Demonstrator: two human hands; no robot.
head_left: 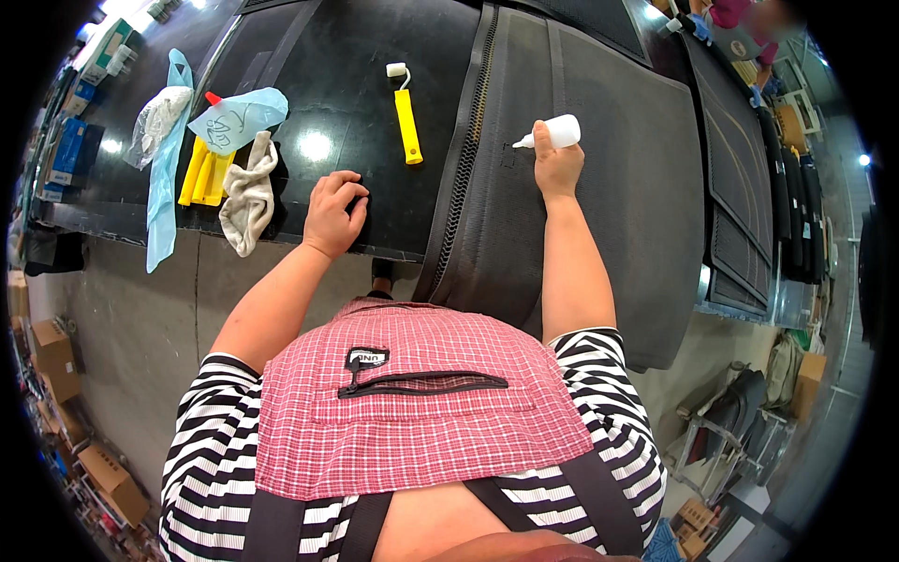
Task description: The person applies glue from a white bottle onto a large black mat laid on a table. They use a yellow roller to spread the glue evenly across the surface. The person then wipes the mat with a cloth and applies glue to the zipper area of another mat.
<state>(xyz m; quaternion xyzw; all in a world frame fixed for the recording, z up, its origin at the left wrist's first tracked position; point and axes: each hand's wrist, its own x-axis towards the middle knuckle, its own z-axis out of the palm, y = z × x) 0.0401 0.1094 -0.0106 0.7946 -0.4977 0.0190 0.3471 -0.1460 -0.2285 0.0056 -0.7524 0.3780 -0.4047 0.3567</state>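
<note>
My right hand (559, 170) is closed around a small white squeeze bottle (564, 130), thumb along its side. The bottle is tipped over, and its thin nozzle points left, close above small dark marks (510, 154) on a large dark grey sheet (623, 206). A band of zigzag stitching (459, 159) runs along the sheet's left side. My left hand (335, 212) rests on the black tabletop (346, 122) by its near edge, fingers loosely bent and holding nothing. Beyond it lies a small paint roller (406, 126) with a yellow handle and white head.
Left on the table are a crumpled beige cloth glove (247, 197), a yellow item (206, 173), light blue plastic pieces (239, 120) and a clear bag (161, 122). Stitched dark panels (735, 169) lie at the right. Another person (740, 23) stands at the far right. Cardboard boxes (112, 482) stand lower left.
</note>
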